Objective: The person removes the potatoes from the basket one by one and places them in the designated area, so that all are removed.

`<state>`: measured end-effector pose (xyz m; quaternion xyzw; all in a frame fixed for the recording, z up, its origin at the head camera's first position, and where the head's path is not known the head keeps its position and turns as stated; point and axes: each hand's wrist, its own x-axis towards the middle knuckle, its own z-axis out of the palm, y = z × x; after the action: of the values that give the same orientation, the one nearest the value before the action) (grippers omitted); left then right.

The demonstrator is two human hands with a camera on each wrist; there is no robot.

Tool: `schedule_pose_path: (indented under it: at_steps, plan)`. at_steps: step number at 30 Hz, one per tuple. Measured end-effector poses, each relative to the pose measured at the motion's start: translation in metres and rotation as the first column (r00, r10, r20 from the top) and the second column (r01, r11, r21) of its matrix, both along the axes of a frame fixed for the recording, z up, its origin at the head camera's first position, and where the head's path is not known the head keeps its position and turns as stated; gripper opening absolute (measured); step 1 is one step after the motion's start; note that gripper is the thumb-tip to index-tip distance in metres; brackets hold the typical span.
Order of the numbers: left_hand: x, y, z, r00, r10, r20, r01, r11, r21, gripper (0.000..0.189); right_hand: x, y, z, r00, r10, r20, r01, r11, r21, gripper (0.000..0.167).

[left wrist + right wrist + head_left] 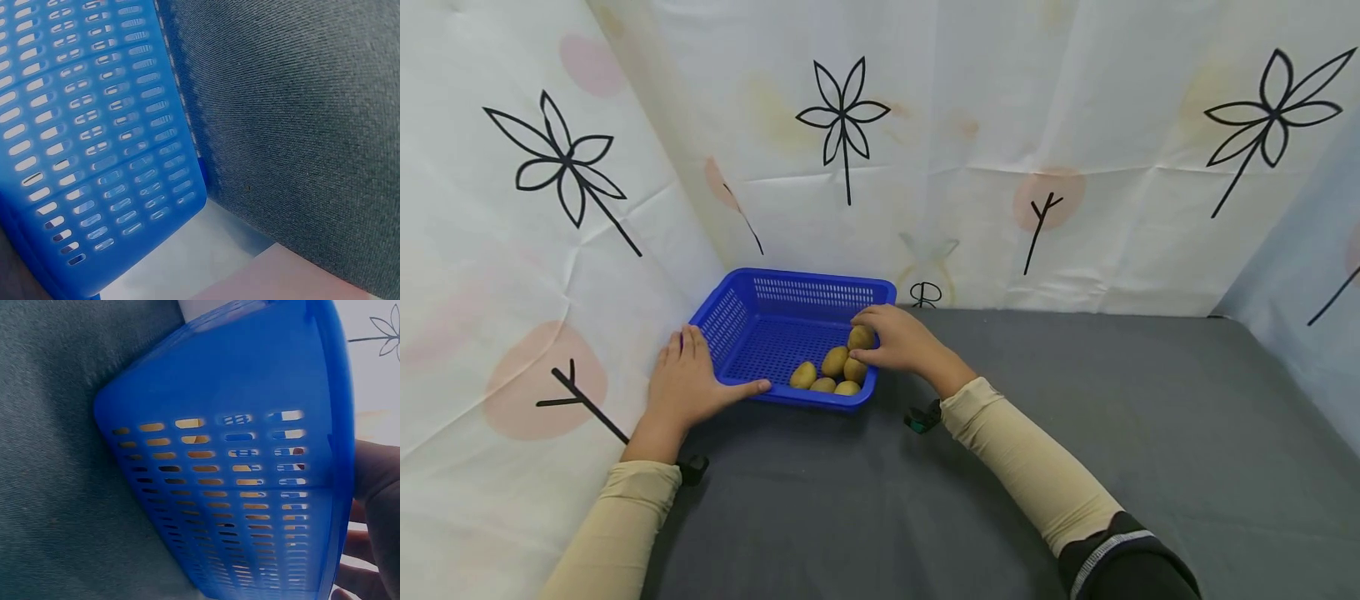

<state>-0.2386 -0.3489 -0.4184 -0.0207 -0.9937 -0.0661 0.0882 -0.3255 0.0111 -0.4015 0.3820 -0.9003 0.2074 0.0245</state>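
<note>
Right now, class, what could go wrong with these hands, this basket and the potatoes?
The held potato might slip from the right hand and knock the other potatoes. These crowd the near right part of the blue basket, so it could tip that way if lifted. The left hand touches the near left corner; pushing there might shift the basket.

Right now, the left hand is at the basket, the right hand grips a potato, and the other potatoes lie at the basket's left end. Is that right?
Not quite: the other potatoes lie toward the right end of the basket, as the head view shows. The left hand is at the basket and the right hand grips a potato, as you say.
</note>
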Motion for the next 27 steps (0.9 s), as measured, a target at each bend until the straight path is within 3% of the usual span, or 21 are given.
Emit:
schedule_pose_path:
  at_steps: [6, 14, 21, 27]
  plan:
    - [0.000, -0.001, 0.000, 1.000, 0.007, 0.008, -0.007, 1.000, -0.002, 0.153, -0.006, -0.012, 0.009, 0.999, -0.037, -0.004, 0.037, 0.991, 0.132, 0.046]
    - [0.001, 0.002, 0.001, 1.000, 0.017, -0.004, -0.017, 1.000, -0.005, 0.152, -0.013, -0.025, 0.018, 0.997, -0.083, 0.006, 0.078, 0.953, 0.293, 0.038]
    - [0.000, 0.002, 0.001, 1.000, 0.016, 0.000, -0.016, 1.000, -0.008, 0.152, -0.018, -0.032, 0.018, 0.992, -0.116, 0.051, 0.090, 0.930, 0.356, 0.045]
    - [0.000, 0.003, 0.001, 1.000, 0.025, 0.005, -0.024, 1.000, -0.002, 0.152, -0.021, -0.035, 0.018, 0.987, -0.126, 0.098, 0.084, 0.932, 0.353, 0.046]
